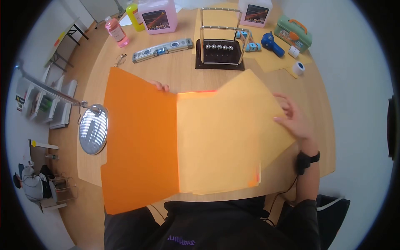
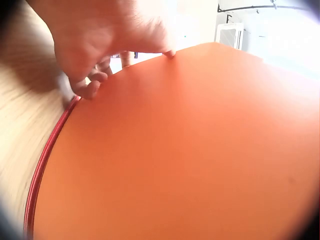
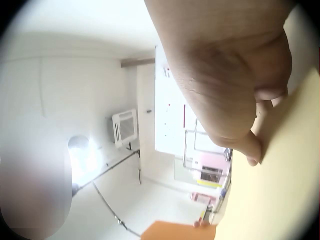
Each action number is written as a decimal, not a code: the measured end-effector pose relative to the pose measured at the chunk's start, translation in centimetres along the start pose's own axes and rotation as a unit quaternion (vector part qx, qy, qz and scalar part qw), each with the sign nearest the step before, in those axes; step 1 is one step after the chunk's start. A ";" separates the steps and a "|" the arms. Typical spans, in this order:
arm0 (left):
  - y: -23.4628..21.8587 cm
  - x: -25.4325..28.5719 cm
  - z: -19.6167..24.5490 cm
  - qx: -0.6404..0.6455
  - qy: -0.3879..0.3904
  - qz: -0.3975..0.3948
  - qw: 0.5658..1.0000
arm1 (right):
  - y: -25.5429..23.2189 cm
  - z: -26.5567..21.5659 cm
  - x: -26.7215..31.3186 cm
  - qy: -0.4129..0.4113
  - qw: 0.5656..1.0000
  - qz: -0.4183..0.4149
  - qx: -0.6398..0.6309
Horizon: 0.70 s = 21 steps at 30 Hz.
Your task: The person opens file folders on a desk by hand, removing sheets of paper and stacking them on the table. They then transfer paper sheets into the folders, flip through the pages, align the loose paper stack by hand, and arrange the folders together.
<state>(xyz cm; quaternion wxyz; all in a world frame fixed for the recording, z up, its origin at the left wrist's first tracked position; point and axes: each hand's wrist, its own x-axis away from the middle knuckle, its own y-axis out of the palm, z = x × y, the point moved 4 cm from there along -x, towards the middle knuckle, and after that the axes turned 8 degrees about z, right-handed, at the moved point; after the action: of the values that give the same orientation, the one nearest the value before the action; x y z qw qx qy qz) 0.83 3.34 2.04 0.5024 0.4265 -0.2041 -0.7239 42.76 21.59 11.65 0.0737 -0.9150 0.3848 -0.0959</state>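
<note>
An orange folder (image 1: 139, 141) stands open over the table's front, its left cover tilted up. My left hand (image 1: 160, 86) grips the top edge of that cover; most of the hand is hidden behind it in the head view. In the left wrist view its thumb and fingers pinch the cover's edge, near a red cord or edging (image 2: 47, 150). Yellowish paper (image 1: 250, 108) lies across the folder's right half, turned at an angle. My right hand (image 1: 295, 118) pinches its right edge, thumb on the near face. More sheets show at the lower right corner.
Behind the folder stand a Newton's cradle (image 1: 219, 54), a spirit level (image 1: 162, 50) and glasses (image 1: 120, 60). Pink jugs (image 1: 158, 16) and bottles are at the back. A blue tool (image 1: 273, 43), tape rolls and a green box (image 1: 293, 33) sit right. A round lamp head (image 1: 93, 129) is left.
</note>
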 end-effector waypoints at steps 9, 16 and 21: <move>0.8 -1.7 -0.4 -0.061 0.028 0.113 0.991 | -22.2 10.9 1.8 0.059 0.905 0.279 0.314; -4.9 -27.0 -1.7 -0.059 -0.028 0.044 0.997 | -20.3 6.4 3.2 0.095 0.667 0.484 0.558; -2.5 -19.9 -3.5 -0.058 -0.036 0.026 0.997 | -17.7 6.3 1.1 -0.101 0.829 0.255 0.487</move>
<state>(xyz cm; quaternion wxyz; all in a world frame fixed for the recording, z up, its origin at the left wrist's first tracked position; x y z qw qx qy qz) 4.96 22.79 6.54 0.5373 0.3648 -0.1903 -0.7362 57.18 33.43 9.31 0.5699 -0.6347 0.4983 -0.1554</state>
